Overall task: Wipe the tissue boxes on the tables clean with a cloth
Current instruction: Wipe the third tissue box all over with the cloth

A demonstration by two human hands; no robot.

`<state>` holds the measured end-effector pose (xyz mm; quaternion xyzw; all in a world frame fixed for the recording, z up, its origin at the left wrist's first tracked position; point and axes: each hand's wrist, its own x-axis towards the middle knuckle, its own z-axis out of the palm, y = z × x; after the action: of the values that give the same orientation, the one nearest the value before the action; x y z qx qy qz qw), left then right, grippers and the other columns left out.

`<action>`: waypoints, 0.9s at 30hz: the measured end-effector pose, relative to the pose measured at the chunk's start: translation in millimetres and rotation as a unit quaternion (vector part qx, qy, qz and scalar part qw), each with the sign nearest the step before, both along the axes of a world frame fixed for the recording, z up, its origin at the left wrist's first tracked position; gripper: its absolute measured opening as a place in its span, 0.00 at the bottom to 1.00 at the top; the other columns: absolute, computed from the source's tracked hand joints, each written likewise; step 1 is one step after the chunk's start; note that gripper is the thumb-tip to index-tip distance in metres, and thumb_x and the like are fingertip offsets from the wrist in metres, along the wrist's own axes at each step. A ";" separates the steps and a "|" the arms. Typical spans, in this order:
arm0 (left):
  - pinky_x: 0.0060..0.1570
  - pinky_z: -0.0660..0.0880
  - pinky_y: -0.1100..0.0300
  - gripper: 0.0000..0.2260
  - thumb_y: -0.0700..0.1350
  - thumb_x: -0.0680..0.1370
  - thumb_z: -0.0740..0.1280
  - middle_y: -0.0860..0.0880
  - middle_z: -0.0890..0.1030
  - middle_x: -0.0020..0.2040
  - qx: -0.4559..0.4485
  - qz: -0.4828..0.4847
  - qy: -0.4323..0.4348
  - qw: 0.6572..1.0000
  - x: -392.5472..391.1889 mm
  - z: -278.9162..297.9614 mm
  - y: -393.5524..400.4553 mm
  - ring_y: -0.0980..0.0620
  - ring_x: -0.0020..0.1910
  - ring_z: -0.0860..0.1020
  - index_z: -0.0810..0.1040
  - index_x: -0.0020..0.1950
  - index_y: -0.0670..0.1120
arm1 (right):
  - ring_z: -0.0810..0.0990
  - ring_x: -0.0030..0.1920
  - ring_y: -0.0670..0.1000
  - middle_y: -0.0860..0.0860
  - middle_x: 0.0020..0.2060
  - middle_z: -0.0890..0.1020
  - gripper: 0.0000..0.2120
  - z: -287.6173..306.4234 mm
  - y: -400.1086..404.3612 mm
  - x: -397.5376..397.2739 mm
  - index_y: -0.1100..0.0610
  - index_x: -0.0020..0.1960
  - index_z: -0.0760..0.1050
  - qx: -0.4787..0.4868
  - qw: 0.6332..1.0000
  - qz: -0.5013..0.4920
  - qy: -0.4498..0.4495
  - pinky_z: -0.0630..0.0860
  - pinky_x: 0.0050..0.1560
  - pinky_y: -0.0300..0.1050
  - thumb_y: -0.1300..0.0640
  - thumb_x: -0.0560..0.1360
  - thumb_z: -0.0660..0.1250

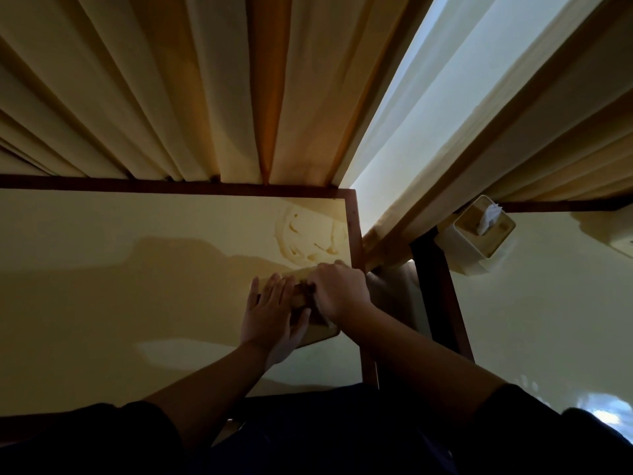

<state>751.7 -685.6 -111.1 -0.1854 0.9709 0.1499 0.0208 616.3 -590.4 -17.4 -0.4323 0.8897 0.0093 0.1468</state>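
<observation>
Lying beneath both hands [274,310] [337,293]: tissue box [320,332].

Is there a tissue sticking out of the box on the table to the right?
Yes, a white tissue stands up out of the slot in the top of the tissue box on the right-hand table.

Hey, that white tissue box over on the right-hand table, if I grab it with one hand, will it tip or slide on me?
The tissue box looks like a rigid, squat case, so it probably won't flex or tip easily. It sits at the corner of the glossy table, so a push may make it slide. The tissue sticking out is floppy; don't lift by it.
</observation>
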 end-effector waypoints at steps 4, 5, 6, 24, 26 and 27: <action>0.78 0.51 0.38 0.32 0.64 0.80 0.55 0.42 0.77 0.71 0.010 0.014 0.003 1.000 -6.0 -5.0 -3.5 0.39 0.75 0.72 0.70 0.75 0.41 | 0.73 0.60 0.54 0.47 0.58 0.80 0.09 -6.4 9.4 5.3 0.49 0.59 0.77 -0.010 1.000 0.008 -0.024 0.80 0.44 0.52 0.50 0.84 0.61; 0.78 0.51 0.38 0.33 0.64 0.81 0.54 0.41 0.78 0.71 0.012 0.016 0.008 1.000 -6.5 -6.0 -2.6 0.39 0.75 0.72 0.71 0.74 0.40 | 0.73 0.61 0.54 0.46 0.60 0.80 0.10 -7.7 13.9 6.9 0.48 0.62 0.77 -0.009 1.000 0.007 -0.025 0.80 0.45 0.52 0.49 0.84 0.61; 0.78 0.51 0.38 0.33 0.64 0.81 0.54 0.40 0.78 0.71 0.012 0.020 0.011 1.000 -5.8 -6.2 -1.6 0.38 0.75 0.72 0.71 0.75 0.40 | 0.73 0.60 0.53 0.46 0.61 0.80 0.11 -9.9 18.6 8.6 0.47 0.63 0.76 -0.009 1.000 0.007 -0.023 0.80 0.45 0.52 0.48 0.83 0.62; 0.78 0.50 0.41 0.34 0.63 0.81 0.53 0.43 0.74 0.76 0.021 -0.012 0.016 1.000 -4.9 -3.8 -3.7 0.42 0.78 0.68 0.68 0.79 0.41 | 0.80 0.42 0.52 0.50 0.38 0.77 0.08 12.7 35.6 16.3 0.56 0.53 0.79 0.129 0.986 0.106 -0.025 0.78 0.47 0.47 0.52 0.84 0.66; 0.80 0.49 0.41 0.34 0.63 0.82 0.52 0.45 0.70 0.79 0.024 -0.009 0.019 0.999 -2.3 -1.8 -2.2 0.44 0.81 0.63 0.64 0.81 0.42 | 0.80 0.41 0.52 0.48 0.34 0.72 0.08 14.8 21.4 9.0 0.55 0.49 0.79 0.124 0.988 0.092 -0.014 0.78 0.44 0.47 0.52 0.83 0.66; 0.80 0.49 0.40 0.34 0.63 0.82 0.51 0.45 0.68 0.80 0.029 -0.009 0.020 0.999 -1.3 0.0 -1.4 0.45 0.82 0.61 0.63 0.82 0.43 | 0.80 0.42 0.52 0.48 0.35 0.73 0.07 15.6 15.1 4.5 0.55 0.48 0.79 0.116 0.990 0.080 -0.012 0.80 0.45 0.48 0.53 0.82 0.67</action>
<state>750.3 -687.0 -111.1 -0.1728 0.9681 0.1813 0.0082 620.9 -575.3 -1.8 -0.4825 0.8430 0.1194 0.2057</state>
